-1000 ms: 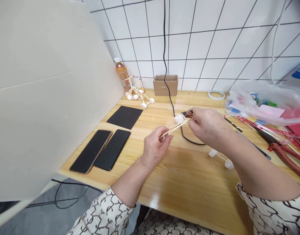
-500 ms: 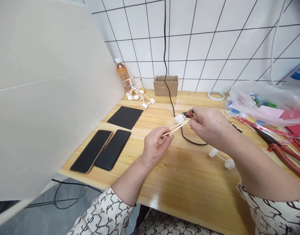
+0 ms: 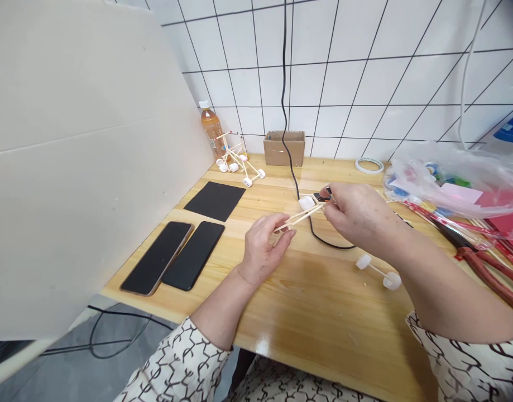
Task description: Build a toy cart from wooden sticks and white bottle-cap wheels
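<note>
My left hand (image 3: 264, 241) pinches the near end of a small frame of pale wooden sticks (image 3: 305, 216) between thumb and fingers. The frame is held above the wooden table, slanting away to the right. Beside its far end is a white wheel (image 3: 307, 203). My right hand (image 3: 351, 211) is closed at that far end, its fingertips close to the sticks. Next to those fingers shows a dark object with a bit of orange (image 3: 322, 197), mostly covered. What the right fingers grip is hidden. A stick axle with two white wheels (image 3: 377, 271) lies below my right forearm.
Left are two phones (image 3: 193, 255) and a black square sheet (image 3: 215, 200). At the back stand a stick model (image 3: 239, 159), a drink bottle (image 3: 212, 131) and a cardboard box (image 3: 284, 149). A black cable (image 3: 284, 84) hangs down. Right: tape roll (image 3: 369, 165), plastic bag (image 3: 452, 173), red-handled pliers (image 3: 478, 268).
My left hand has shifted slightly left along the stick frame, still pinching it. My right hand stays almost in place.
</note>
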Action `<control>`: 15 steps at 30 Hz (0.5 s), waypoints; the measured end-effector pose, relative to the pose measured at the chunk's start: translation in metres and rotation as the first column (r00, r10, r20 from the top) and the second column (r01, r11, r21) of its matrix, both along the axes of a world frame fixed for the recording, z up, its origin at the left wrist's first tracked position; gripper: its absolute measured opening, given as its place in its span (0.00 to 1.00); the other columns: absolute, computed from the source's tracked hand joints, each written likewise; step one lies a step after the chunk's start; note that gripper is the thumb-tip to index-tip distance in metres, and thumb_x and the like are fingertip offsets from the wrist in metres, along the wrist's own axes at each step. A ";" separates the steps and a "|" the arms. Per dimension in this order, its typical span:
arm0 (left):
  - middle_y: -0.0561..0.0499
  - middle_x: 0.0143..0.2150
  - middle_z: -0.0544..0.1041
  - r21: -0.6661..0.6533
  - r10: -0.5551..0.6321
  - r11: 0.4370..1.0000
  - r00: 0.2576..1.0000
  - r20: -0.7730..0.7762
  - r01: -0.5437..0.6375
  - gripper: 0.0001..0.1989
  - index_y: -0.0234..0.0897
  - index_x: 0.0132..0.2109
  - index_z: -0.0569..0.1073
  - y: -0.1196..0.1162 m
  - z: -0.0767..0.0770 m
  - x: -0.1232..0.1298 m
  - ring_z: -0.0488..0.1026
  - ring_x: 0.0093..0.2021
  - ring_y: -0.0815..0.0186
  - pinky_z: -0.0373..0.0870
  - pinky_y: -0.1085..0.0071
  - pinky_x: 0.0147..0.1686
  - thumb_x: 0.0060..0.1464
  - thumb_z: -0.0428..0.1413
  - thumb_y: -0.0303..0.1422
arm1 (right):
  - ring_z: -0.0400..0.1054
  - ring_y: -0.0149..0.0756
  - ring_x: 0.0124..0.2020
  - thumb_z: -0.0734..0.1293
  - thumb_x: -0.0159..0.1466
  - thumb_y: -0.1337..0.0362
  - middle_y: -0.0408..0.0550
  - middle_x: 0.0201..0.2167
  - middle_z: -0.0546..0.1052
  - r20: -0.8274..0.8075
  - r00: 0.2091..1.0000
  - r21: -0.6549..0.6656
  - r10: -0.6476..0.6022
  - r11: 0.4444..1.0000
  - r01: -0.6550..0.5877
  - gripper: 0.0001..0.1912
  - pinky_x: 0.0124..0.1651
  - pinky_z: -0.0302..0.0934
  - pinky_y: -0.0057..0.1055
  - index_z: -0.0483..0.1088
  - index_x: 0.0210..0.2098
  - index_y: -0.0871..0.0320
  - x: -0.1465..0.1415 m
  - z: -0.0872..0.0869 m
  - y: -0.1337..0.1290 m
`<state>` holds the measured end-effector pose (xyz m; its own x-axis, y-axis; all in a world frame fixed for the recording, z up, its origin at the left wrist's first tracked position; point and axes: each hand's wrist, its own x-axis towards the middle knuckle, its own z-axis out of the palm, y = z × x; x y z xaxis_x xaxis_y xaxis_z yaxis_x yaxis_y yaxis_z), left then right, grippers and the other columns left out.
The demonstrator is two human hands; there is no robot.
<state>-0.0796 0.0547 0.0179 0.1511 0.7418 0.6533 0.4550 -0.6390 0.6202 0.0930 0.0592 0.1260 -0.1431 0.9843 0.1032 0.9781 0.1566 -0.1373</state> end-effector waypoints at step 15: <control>0.48 0.33 0.75 0.079 -0.042 0.996 0.999 -0.019 0.043 0.06 0.35 0.39 0.71 -0.001 0.005 -0.001 0.70 0.35 0.66 0.68 0.69 0.38 0.53 0.55 0.30 | 0.61 0.34 0.22 0.57 0.57 0.67 0.47 0.21 0.71 0.010 1.000 0.017 0.006 1.000 -0.006 0.12 0.23 0.48 0.27 0.71 0.35 0.59 0.000 0.005 -0.001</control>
